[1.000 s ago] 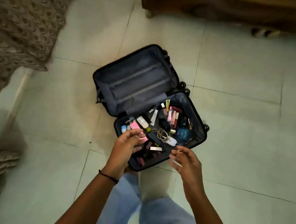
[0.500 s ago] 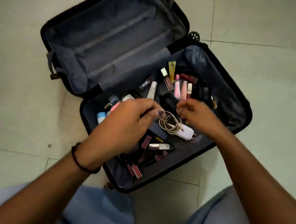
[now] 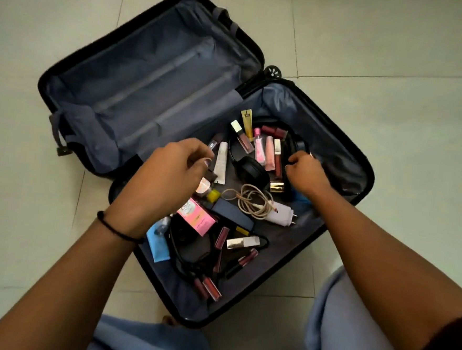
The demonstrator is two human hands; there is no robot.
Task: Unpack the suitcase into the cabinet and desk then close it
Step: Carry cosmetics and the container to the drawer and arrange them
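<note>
1. Centre of the frame: the suitcase (image 3: 154, 82) lies open on the tiled floor (image 3: 397, 49). Its lid half, toward the upper left, shows bare grey lining. Its base half, toward the lower right, is strewn with small things.
2. Reaching in from the lower left, the left hand (image 3: 166, 178) is palm-down with fingers curled. Thumb and forefinger close in on a small tube (image 3: 213, 145) beside a white tube (image 3: 221, 163). Whether they actually pinch it cannot be told.
3. Coming from the lower right, the right hand (image 3: 307, 174) is knuckles-up, fingers curled round the dark band of the black headphones (image 3: 252, 172).
4. Between the two forearms lies a white charger (image 3: 279, 213) with its coiled cable, and a pink box (image 3: 196, 217) sits just beside the left wrist.
5. A black wristband (image 3: 114, 228) circles the left wrist.
</note>
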